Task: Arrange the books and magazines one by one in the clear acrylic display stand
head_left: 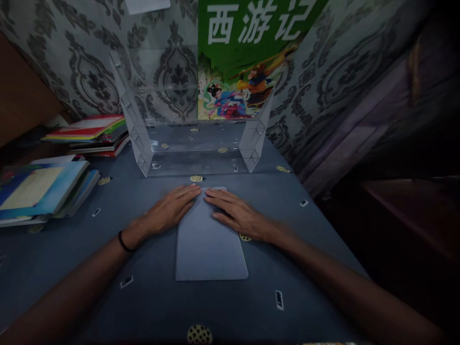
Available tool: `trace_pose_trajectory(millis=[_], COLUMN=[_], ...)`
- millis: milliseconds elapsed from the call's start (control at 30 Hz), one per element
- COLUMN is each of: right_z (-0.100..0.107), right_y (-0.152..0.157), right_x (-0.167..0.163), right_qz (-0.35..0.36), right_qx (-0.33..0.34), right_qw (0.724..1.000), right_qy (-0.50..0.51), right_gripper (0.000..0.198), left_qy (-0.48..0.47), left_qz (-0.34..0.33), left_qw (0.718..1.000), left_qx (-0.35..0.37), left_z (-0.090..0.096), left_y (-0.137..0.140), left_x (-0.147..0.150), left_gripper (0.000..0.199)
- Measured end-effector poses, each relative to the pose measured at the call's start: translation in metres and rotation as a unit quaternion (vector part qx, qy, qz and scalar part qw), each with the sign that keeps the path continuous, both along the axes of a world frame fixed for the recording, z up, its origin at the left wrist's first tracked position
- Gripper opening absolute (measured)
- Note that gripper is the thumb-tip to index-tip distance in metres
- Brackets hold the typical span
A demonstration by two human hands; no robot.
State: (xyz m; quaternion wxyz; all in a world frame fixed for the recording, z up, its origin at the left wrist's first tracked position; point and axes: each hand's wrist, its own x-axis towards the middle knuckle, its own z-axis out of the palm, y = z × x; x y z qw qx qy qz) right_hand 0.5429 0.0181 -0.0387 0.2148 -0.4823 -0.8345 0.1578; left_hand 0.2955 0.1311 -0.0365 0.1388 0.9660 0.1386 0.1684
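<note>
Two sets of fingers [187, 191] lie extended and released, as I watch remotely: my left hand [170, 211] along the far left side of a pale booklet [212, 254], my right hand [240, 213] across its far right corner. The booklet lies flat on the surface [287, 211], left of its right edge; toward the far edge stands a clear rack [134, 129] bearing a green book [244, 62].

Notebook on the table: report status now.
Left hand, right hand: palms down, no grip. Notebook: flat on table, hands at its far end. Clear rack: beyond it, not touching.
</note>
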Motion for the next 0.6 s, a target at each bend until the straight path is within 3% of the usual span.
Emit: trace_pose_trajectory(millis=[333,600], right_z=[-0.004,-0.007], right_y=[0.001,0.002], right_x=[0.001,0.001], right_qz=[-0.01,-0.016], right_qx=[0.006,0.011], right_qw=[1.0,1.0], right_qy=[0.014,0.023], right_gripper=[0.051,0.049], left_qy=[-0.019,-0.015], left_qz=[0.074,-0.008], left_qw=[0.987,0.99], left_qx=[0.141,0.137], left_z=[0.005,0.022], left_y=[-0.011,-0.022], left_x=[-0.007,-0.022], left_gripper=[0.03,0.029])
